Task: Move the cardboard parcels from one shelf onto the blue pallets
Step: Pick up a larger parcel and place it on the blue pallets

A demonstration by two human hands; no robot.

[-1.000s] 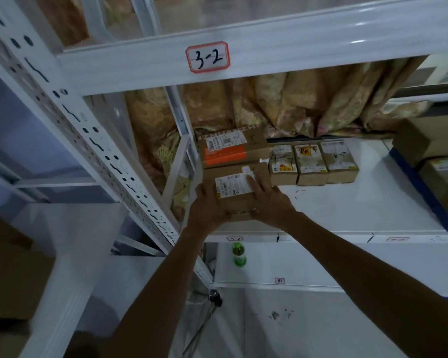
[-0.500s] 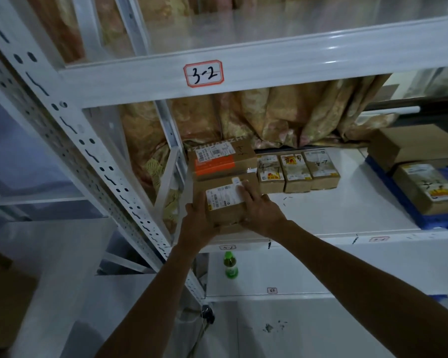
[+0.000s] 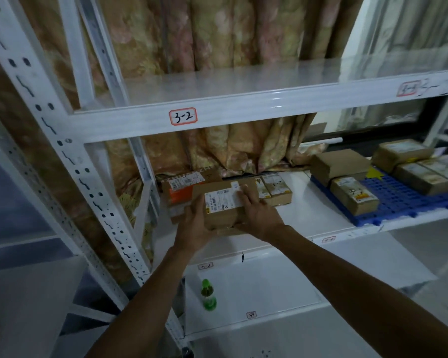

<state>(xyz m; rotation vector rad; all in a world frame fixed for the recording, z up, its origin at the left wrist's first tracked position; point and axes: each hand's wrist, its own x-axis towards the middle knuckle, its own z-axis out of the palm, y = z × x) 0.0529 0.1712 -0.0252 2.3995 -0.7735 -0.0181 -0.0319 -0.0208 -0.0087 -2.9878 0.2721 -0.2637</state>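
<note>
I hold a brown cardboard parcel [image 3: 224, 202] with a white label between both hands, lifted a little above the white shelf [image 3: 313, 215]. My left hand [image 3: 193, 228] grips its left side and my right hand [image 3: 260, 215] its right side. Behind it at the shelf's left end lies a parcel with orange tape [image 3: 181, 188]. Small labelled parcels [image 3: 276, 189] sit behind my right hand. A blue pallet [image 3: 404, 200] lies on the shelf's right end and carries several parcels, the nearest one [image 3: 353, 195] at its front left.
A perforated white upright [image 3: 62, 156] runs down the left. The shelf above [image 3: 243, 83], tagged 3-2, is bare. A green bottle [image 3: 208, 295] stands on the lower shelf. Patterned curtains [image 3: 217, 34] hang behind the rack.
Both hands have raised the parcel off the shelf and shifted it slightly right. The view has tilted up and right, showing more of the blue pallet.
</note>
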